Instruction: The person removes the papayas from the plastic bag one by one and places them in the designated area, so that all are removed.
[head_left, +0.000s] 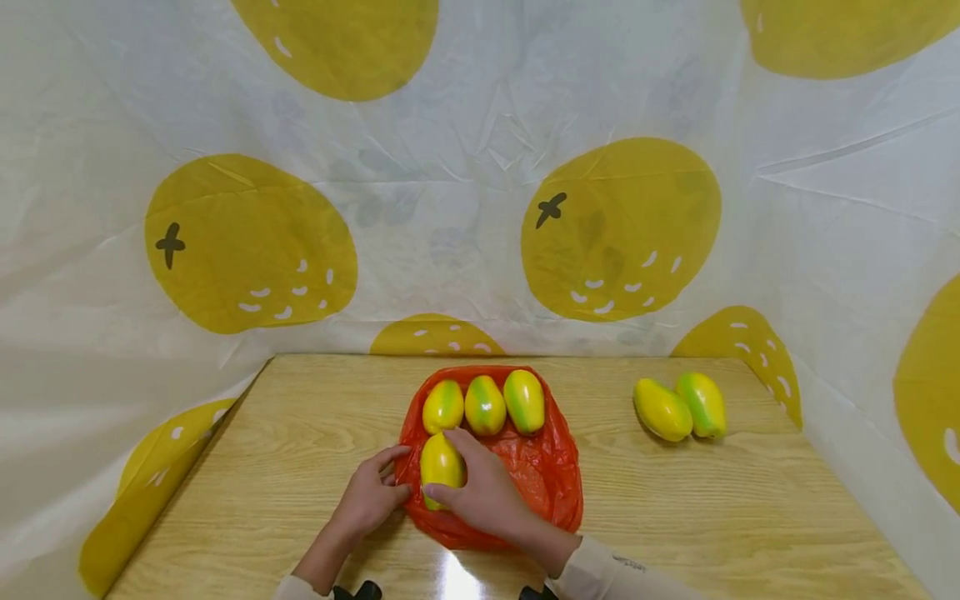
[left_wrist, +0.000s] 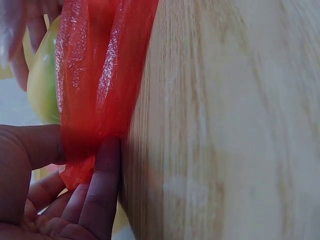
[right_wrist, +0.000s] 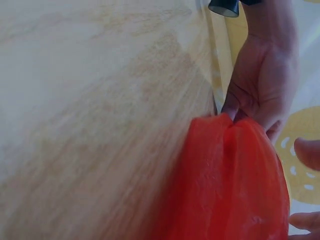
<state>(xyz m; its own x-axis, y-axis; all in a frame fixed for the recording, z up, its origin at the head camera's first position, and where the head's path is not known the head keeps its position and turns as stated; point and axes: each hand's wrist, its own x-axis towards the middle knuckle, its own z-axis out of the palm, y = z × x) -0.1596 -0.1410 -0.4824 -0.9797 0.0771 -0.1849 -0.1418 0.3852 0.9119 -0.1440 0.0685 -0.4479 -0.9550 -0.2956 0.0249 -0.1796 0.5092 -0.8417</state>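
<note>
A red plastic bag [head_left: 532, 471] lies spread on the table with its mouth up and its rim rolled out. Three yellow-green mangoes [head_left: 485, 406] sit in a row along its far side. My right hand [head_left: 487, 492] grips another mango [head_left: 441, 463] at the front left inside the bag, thumb on the near side and fingers on the far side. At the bag's left rim, my left hand [head_left: 369, 496] pinches the red plastic between thumb and fingers. In the left wrist view, the fingers [left_wrist: 100, 195] lie along the bag's outer side, close to the tabletop.
Two more yellow-green mangoes [head_left: 663, 410] lie touching each other on the right of the wooden table [head_left: 322, 400]. A white cloth [head_left: 442, 242] printed with big yellow fruit hangs behind the table and along both sides.
</note>
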